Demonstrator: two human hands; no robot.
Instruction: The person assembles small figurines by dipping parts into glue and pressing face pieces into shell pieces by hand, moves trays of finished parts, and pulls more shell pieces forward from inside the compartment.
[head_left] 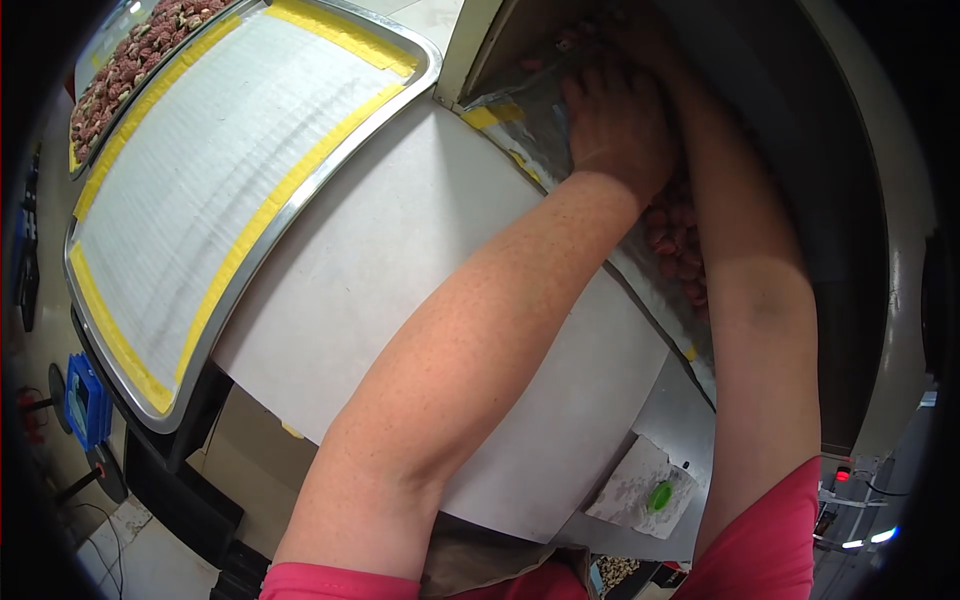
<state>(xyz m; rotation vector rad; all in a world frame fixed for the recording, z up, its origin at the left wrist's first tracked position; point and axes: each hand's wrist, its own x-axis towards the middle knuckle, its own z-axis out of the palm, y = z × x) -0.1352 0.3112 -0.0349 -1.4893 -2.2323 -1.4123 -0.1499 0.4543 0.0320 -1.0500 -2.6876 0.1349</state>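
My left hand [622, 125] reaches into a shadowed, box-like enclosure, palm down with fingers stretched forward. It lies over a white-lined sheet [650, 290] edged with yellow tape, close to reddish, nut-like pieces [675, 240] spread there. Whether it presses on the lining or the pieces is not visible. Deeper in, my right hand [645, 42] bends toward the left one near the back; shadow hides its fingers and anything in them. A few more reddish pieces [570, 40] show beyond the fingertips.
At left, a metal tray [425, 75] has a white liner taped in yellow. Behind it sits a tray of reddish nut-like pieces [130, 65]. A pale board [400, 230] lies under my left arm. A green oval piece [660, 495] rests on a white block [630, 485]. The enclosure's side wall [860, 200] flanks my right arm.
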